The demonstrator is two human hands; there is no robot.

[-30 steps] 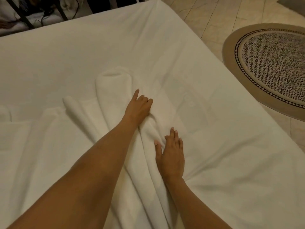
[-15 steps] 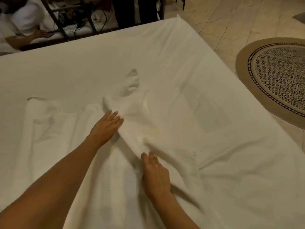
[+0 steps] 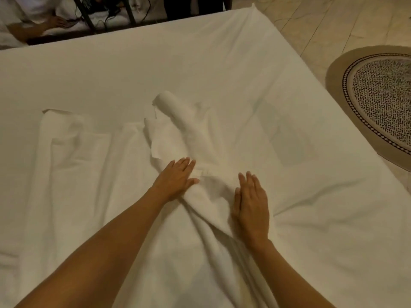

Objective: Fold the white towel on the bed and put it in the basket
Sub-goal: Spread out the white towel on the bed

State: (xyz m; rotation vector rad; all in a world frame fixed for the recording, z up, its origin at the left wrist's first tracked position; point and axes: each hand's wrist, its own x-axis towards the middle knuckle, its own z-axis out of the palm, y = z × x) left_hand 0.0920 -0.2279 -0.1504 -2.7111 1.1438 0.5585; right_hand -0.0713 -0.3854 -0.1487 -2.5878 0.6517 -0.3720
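A round woven rug (image 3: 378, 103) with a tan border and a dark speckled centre lies on the pale tiled floor (image 3: 311, 25), far to the right of the right hand and beyond it. Past both hands, at the far left, another person's forearm (image 3: 33, 27) rests near black cables (image 3: 111, 12) and dark metal frame legs (image 3: 131, 10).

Both hands flat, palms down.
The left hand (image 3: 176, 177) lies with straight fingers (image 3: 185, 163) pointing toward 1 o'clock, its bare forearm running in from 7 o'clock; the right hand (image 3: 251, 205) lies flat, pointing to 12, forearm from 5 o'clock.
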